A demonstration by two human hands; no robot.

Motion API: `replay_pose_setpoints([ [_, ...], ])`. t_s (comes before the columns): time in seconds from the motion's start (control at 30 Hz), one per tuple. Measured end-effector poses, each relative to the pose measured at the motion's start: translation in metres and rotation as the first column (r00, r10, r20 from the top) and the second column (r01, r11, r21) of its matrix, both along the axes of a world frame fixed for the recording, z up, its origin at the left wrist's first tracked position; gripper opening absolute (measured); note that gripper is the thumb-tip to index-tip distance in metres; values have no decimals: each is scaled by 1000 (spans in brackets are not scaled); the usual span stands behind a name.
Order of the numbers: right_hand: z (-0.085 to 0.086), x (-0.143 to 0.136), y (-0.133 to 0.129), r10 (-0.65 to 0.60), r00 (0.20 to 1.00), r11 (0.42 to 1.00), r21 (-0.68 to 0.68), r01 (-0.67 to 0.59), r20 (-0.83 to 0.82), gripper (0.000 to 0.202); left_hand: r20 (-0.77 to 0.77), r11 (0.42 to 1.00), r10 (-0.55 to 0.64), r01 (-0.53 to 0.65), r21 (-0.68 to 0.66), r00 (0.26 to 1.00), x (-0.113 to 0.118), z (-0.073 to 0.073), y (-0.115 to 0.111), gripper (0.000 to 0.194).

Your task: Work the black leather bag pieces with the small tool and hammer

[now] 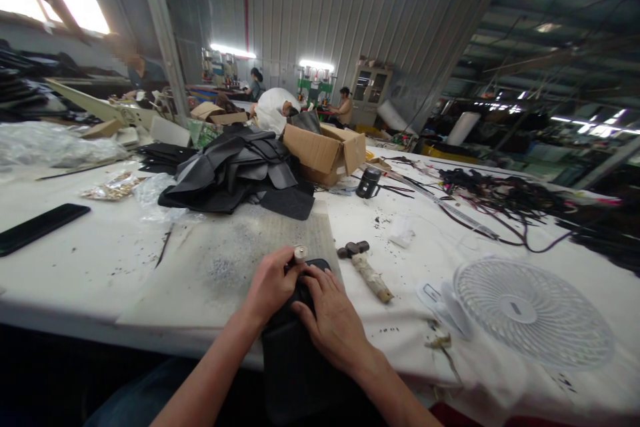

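My left hand [273,283] is closed around a short metal punch [300,253], whose round, pale top sticks up above the fingers. The punch's lower end is hidden by my fingers. Under both hands lies a black leather piece [295,373], its far end on the table mat and its near part hanging over the front edge. My right hand [333,317] rests flat on it, fingers stretched toward the punch and thumb apart. Just to the right lies a hammer [370,273] with a worn, wrapped-looking handle.
A white fan [533,313] lies at the right. Behind the pale mat [200,293] are stacked black leather pieces [240,167], a cardboard box [320,150] and a dark cup [369,183]. Black straps [500,193] spread far right; a phone [43,227] is left. People sit farther back.
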State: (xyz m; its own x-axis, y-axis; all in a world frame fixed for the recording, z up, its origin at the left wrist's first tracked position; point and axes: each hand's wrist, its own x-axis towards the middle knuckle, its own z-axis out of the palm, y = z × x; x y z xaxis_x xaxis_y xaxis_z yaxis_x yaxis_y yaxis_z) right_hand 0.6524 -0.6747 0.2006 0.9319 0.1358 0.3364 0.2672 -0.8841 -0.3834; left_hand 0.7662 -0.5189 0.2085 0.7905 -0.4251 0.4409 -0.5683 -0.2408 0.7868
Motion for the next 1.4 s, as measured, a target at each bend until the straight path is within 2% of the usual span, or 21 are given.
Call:
replay_pose_setpoints([
  [0.07,-1,0,-1,5,1000,1000,4,-5,3,42,24,1000,-5,5,4,1000,-1,-2,-1,14],
  [0.27,0,-1,5,-5,1000,1000,13,5,-3,41,-52,998,55,-56,-16,997,1,-6,-1,12],
  [0.37,7,0,0,31,999,994,105,-27,-35,38,-28,998,56,-55,20,998,0,-5,-1,11],
  [0.43,14,2,-16,37,999,978,205,-31,-24,35,-18,997,57,-56,44,998,-2,-6,0,10],
  [0.47,17,3,-27,-11,1000,973,232,9,9,35,-16,997,62,-61,52,998,-3,-6,0,9],
  [0.53,19,4,-55,-227,969,962,179,208,94,38,-11,995,73,-72,69,997,-5,-7,1,10],
  [0.6,15,4,-83,-449,887,893,13,450,109,41,-10,994,80,-79,76,997,-7,-8,1,10],
  [0.63,12,5,-95,-516,854,851,-73,520,68,42,-12,994,83,-81,77,997,-7,-9,1,10],
  [0.67,9,6,-105,-557,830,822,-137,553,10,41,-14,994,84,-82,76,996,-7,-9,1,10],
  [0.73,4,10,-116,-580,810,810,-173,561,-88,37,-11,994,87,-86,71,996,-7,-10,2,8],
  [0.83,10,20,-118,-570,814,821,-123,557,-116,35,1,994,89,-89,71,996,-8,-11,2,6],
  [0.9,27,24,-113,-540,828,841,-70,536,-151,42,-5,994,88,-87,70,996,-8,-11,2,8],
  [0.97,54,22,-104,-443,871,867,145,476,-210,54,-18,995,78,-77,69,997,-8,-10,2,9],
  [1.0,71,17,-97,-367,903,856,298,422,-224,57,-26,995,71,-69,67,997,-8,-9,2,9],
  [1.07,104,6,-80,-219,958,780,556,286,-185,53,-37,997,56,-54,60,998,-7,-7,1,9],
  [1.1,119,-1,-70,-179,974,768,599,225,-137,50,-42,997,53,-51,55,998,-7,-6,1,9],
  [1.17,141,-11,-50,-166,986,833,531,155,-26,43,-54,997,61,-58,44,997,-7,-5,0,9],
  [1.2,145,-14,-40,-167,986,874,465,142,13,41,-61,997,65,-62,40,996,-7,-4,0,10],
  [1.27,144,-14,-25,-136,991,930,346,122,16,37,-78,997,70,-67,38,994,-8,-3,1,11],
  [1.33,136,-9,-18,-74,995,952,292,90,-62,38,-100,997,69,-65,46,993,-9,-2,2,14],
  [1.4,135,-1,-19,-48,993,962,264,76,-109,45,-106,996,73,-67,54,992,-11,-1,3,15],
])
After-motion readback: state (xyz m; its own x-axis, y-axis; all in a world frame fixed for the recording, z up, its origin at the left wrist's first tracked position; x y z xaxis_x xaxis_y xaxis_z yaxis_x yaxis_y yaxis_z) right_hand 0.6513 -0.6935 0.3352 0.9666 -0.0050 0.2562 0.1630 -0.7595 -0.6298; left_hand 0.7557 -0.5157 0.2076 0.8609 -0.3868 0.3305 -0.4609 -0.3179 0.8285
